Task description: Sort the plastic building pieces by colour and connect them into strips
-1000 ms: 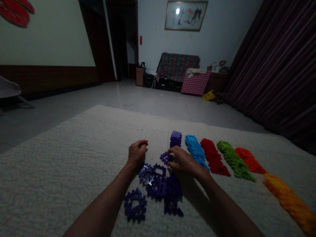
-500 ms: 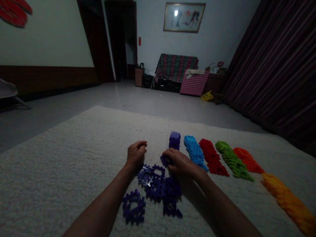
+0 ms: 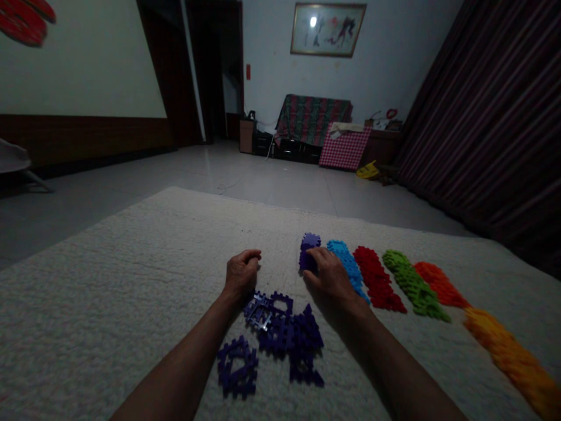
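Observation:
My left hand rests on the cream mat with its fingers curled; whether it holds anything is hidden. My right hand is at the near end of a short row of purple pieces, its fingers closed on a purple piece there. Between my forearms lies a loose heap of dark purple interlocking pieces, some with open centres. A smaller purple cluster lies nearer me, to the left of the heap.
Right of the purple row run overlapping rows of blue, red, green, orange and yellow-orange pieces. Past the mat are a tiled floor, a covered seat and a dark curtain.
My right hand has moved forward and right with the purple piece, from above the heap to the purple row. My left hand has stayed in place.

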Available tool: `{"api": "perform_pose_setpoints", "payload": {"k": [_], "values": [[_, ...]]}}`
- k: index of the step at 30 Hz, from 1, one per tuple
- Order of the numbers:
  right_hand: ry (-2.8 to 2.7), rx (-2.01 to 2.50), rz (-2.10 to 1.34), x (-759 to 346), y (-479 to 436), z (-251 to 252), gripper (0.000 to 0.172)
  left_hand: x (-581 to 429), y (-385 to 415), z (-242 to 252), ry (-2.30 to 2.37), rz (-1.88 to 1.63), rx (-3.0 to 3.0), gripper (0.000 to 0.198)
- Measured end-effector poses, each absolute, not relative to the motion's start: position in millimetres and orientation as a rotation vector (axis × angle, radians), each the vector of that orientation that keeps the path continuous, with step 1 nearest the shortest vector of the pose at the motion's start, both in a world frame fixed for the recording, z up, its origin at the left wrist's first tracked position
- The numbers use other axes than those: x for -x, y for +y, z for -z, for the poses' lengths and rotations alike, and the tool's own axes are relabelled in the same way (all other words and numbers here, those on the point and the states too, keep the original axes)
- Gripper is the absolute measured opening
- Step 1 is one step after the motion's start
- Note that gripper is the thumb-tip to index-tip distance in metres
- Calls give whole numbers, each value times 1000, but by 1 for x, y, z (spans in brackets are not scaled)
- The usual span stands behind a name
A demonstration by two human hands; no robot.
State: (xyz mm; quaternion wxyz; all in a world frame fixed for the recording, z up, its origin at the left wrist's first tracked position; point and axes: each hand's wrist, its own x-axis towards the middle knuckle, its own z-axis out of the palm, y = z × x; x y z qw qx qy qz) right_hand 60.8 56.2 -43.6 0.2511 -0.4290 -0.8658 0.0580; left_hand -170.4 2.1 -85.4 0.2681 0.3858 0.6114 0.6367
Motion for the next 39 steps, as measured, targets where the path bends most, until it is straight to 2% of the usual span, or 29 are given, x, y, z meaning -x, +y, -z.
{"api": "perform_pose_setpoints", "payload": {"k": [15, 18, 25, 31, 39], "values": [[-2334, 1188, -60, -60, 54, 45, 46, 171, 6, 93, 1637, -1715, -1022, 29], [-2343, 1113, -136, -59, 54, 45, 39, 173, 8, 96, 1657, -1712, -1030, 29], [-2558, 1015, -648, -49, 29, 36, 18, 174, 8, 95, 1674, -1705, -1057, 30], [-2726, 971, -585, -33, 9, 29, 14, 174, 10, 98, 1663, -1714, -1076, 29], [-2702, 1134, -539, -23, 5, 35, 15, 174, 10, 99, 1667, -1707, -1082, 28]]}}
